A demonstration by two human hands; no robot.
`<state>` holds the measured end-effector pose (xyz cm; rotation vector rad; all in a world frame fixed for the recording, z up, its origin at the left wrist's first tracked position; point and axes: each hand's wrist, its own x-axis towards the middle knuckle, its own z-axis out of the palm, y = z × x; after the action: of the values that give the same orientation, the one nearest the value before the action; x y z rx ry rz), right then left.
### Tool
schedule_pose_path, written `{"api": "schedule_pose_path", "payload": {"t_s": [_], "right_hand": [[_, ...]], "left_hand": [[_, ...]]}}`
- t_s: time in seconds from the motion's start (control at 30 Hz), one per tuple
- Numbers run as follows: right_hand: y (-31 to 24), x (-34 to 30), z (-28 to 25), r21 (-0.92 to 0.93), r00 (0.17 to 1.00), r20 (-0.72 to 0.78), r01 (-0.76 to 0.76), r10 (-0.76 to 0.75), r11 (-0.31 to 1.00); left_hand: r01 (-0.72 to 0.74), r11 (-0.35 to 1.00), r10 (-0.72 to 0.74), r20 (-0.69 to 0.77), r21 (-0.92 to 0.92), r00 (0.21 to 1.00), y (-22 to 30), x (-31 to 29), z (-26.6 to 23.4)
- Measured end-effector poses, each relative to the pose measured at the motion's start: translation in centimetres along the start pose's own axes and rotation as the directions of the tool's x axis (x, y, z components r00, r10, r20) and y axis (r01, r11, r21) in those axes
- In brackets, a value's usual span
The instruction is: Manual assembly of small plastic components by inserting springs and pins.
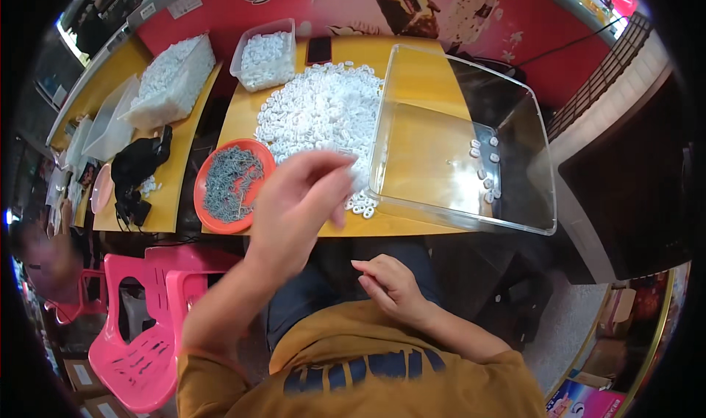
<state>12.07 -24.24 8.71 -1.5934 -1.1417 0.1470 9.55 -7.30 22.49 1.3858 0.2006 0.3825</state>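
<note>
**Left hand at front of white-oval pile, clear bin just to its right**

Left hand point(298, 208) is up over the table's front side, thumb and fingers drawn nearly together, tips pointing right and away from the body. Motion blur there; a white oval may be pinched, cannot tell. Right hand point(397, 285) sits low over the lap, half-curled, thumb a little apart from index, nothing seen in it.

Pile of white plastic ovals point(320, 112) lies under and beyond the left fingertips, spreading toward the back of the yellow table point(353, 50). Left hand is clearly the nearer one. Ovals lie at mixed angles, no shared long axis.

Clear plastic bin point(448, 146) borders the pile on the right, left rim just beside the left fingertips; open top up, right part past the table edge. A few loose ovals point(494, 158) sit in its right part.

Orange-red bowl point(213, 221) of small metal pieces point(228, 179) is just left of the left hand. Open air above pile and bin; lateral limits are bowl and bin rim.
</note>
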Motion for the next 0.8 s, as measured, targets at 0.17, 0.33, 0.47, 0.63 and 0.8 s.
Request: {"api": "schedule_pose_path", "payload": {"t_s": [0.17, 0.33, 0.47, 0.63, 0.8], "right_hand": [[2.4, -2.6, -1.2, -0.101, 0.998, 0.044, -0.049, 0.054, 0.994], [5.7, -5.2, -2.9, -0.204, 0.998, 0.025, -0.053, 0.059, 0.978], [6.1, -5.5, -2.6, -0.242, 0.999, 0.052, 0.01, 0.002, 0.97], [6.6, -5.6, -0.7, -0.208, 0.996, 0.091, 0.044, -0.025, 0.977], [7.2, -6.3, -0.5, -0.162, 0.998, 0.029, 0.054, -0.05, 0.985]], "left_hand": [[-0.235, 0.953, 0.234, 0.03, 0.19, 0.972, 0.3, 2.0, 1.7], [-0.257, 0.835, 0.383, -0.179, 0.487, 0.906, -6.9, -5.6, -3.5], [0.12, 0.79, 0.08, -0.296, 0.602, 0.952, -13.9, -13.3, -6.6], [0.338, 0.72, -0.172, -0.316, 0.606, 0.933, -20.5, -18.0, -9.9], [0.313, 0.511, -0.322, -0.16, 0.8, 0.933, -20.7, -16.1, -9.3]]}}
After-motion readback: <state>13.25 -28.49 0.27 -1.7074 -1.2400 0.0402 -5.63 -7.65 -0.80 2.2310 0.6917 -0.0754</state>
